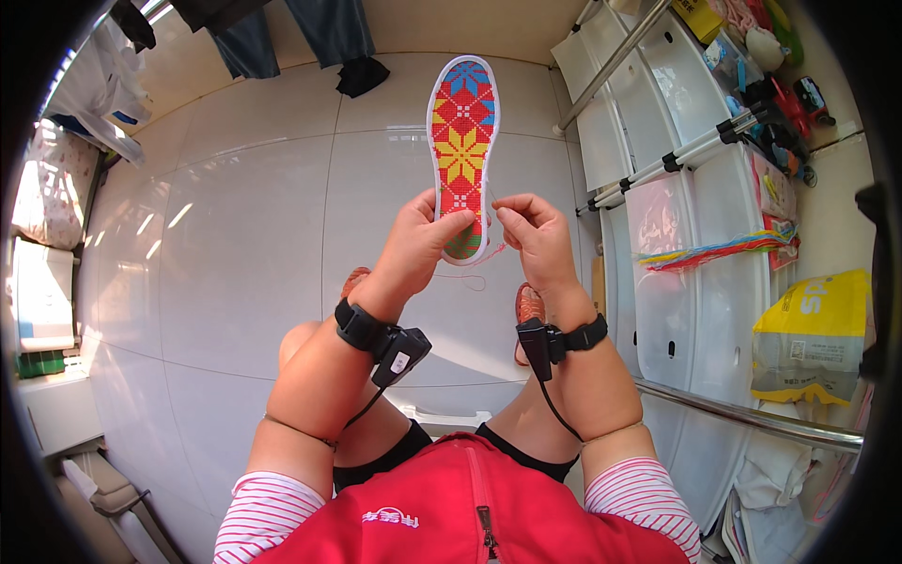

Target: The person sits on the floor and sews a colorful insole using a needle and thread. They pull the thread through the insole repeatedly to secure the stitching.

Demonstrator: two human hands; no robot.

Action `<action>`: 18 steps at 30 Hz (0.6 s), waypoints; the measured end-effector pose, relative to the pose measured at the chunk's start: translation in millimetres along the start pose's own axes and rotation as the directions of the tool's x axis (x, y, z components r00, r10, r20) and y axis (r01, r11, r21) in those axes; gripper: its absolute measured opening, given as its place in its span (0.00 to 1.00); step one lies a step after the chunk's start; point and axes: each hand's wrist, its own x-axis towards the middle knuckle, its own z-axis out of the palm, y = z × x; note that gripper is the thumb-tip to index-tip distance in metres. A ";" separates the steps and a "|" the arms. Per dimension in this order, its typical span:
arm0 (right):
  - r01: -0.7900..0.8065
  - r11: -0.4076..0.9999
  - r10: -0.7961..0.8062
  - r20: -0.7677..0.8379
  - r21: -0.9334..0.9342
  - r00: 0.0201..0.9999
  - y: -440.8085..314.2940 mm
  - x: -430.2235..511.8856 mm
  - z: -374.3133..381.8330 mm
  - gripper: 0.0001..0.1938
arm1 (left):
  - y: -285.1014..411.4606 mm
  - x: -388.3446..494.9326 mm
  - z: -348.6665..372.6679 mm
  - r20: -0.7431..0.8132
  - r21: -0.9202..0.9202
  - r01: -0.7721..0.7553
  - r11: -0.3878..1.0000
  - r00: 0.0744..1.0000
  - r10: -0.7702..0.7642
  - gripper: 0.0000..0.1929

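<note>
An embroidered shoe insole (461, 151) is held up over the floor, toe end pointing away from me. Its cross-stitched face is red with yellow and blue flowers, a green patch at the heel and a white bound edge. My left hand (423, 236) grips the heel end, thumb on the face and fingers behind. Beside the right edge of the insole, the thumb and forefinger of my right hand (532, 229) pinch a thin, needle-like piece, too fine to see clearly. Loose pink thread (461, 277) hangs in a loop below the heel, partly tangled near my right palm.
Translucent storage bins (662, 282) line the right, with a metal rail (747, 416) in front. A hank of coloured threads (719, 252) and a yellow-grey plastic bag (810, 338) rest there. Trousers (331, 32) hang at the far side above the tiled floor (239, 233).
</note>
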 end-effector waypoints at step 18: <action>0.031 0.994 -0.019 0.112 -0.106 0.994 1.3 -1.4 -3.3 0.06 | -0.8 2.5 -5.2 -0.032 -0.061 0.083 0.995 0.996 -0.085 0.13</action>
